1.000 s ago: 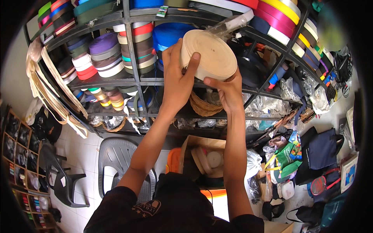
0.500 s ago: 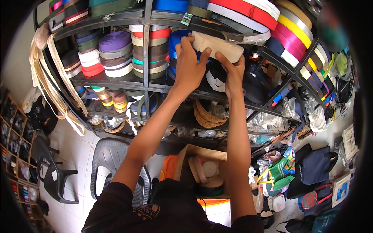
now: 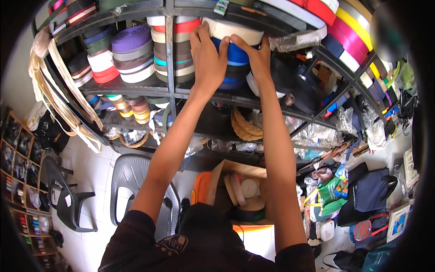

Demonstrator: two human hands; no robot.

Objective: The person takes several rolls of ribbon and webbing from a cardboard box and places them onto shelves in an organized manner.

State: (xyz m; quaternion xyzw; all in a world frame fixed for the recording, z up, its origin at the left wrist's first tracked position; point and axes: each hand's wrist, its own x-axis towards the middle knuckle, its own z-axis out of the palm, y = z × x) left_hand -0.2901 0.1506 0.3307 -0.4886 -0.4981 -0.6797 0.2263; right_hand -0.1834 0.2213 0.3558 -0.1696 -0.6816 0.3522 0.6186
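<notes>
A cream roll of webbing tape sits level on top of a stack of blue rolls on the upper shelf. My left hand grips its left side, fingers curled over the edge and thumb against the front. At the roll's right side, my right hand presses with the thumb on the front face; its other fingers are partly hidden behind. Just right of that hand lies a clear plastic wrapper on a pale strip. Black rolls lie on the shelf to the right.
A metal upright parts this bay from stacked rolls, one purple, on the left. Below are a wicker basket and a cardboard box holding rolls. A grey plastic chair stands at lower left; bags crowd the right.
The cream roll has moved left and deeper into the shelf, from tilted in front of the blue rolls to level on top of them. Both hands moved with it and still grip it.
</notes>
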